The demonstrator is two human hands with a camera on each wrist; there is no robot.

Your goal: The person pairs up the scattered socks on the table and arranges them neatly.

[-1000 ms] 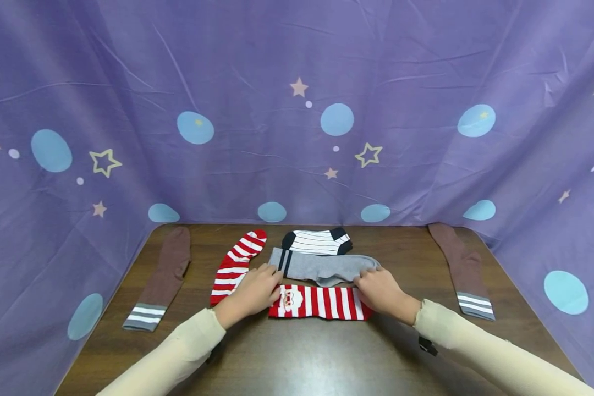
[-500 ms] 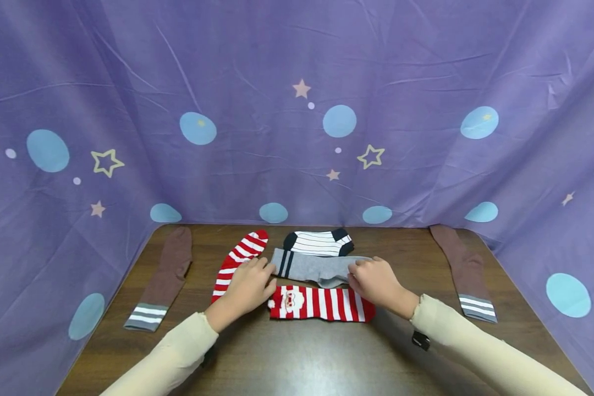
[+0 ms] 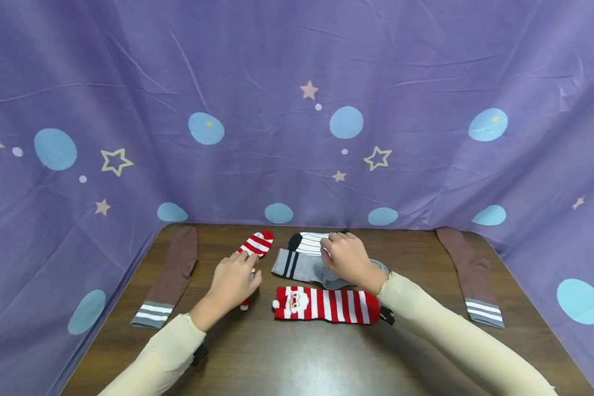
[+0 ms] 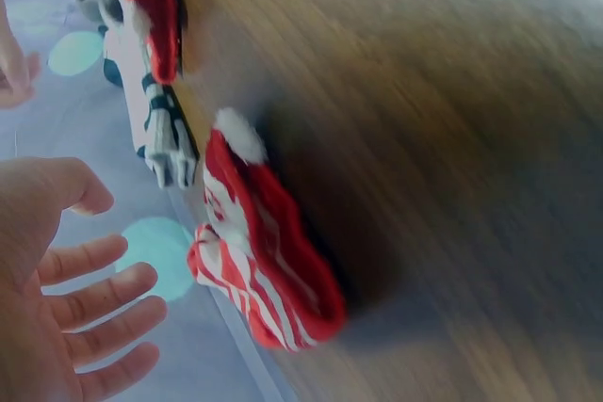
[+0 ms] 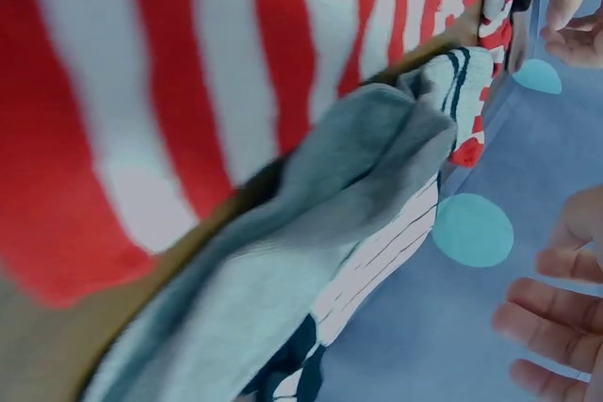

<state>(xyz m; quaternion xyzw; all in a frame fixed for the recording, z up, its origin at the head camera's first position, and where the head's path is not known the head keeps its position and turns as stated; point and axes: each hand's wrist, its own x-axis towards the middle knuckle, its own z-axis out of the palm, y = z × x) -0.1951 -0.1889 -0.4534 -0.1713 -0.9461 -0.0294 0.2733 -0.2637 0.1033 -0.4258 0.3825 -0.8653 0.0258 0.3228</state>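
Note:
My left hand point(image 3: 232, 279) hovers over the left red-and-white striped sock point(image 3: 259, 242), hiding its middle. In the left wrist view its fingers point(image 4: 113, 327) are spread and apart from that sock point(image 4: 268, 265). My right hand point(image 3: 345, 257) is above the grey sock point(image 3: 302, 265) with two dark bands, covering part of it and of the white lined sock point(image 3: 309, 243) behind. The right wrist view shows loosely bent fingers point(image 5: 556, 322) holding nothing. Nearest the front, another striped sock point(image 3: 334, 306) with a bearded face lies flat, sideways.
A brown sock point(image 3: 174, 269) with a grey-and-white cuff lies at the left of the wooden table point(image 3: 277, 357). Its look-alike brown sock point(image 3: 469, 269) lies at the right. A purple patterned cloth point(image 3: 297, 165) hangs along the table's back and sides.
Both hands have left the grey and front striped socks. The left hand moved left over the other striped sock; the right moved left and farther back. The front sock lies fully uncovered now.

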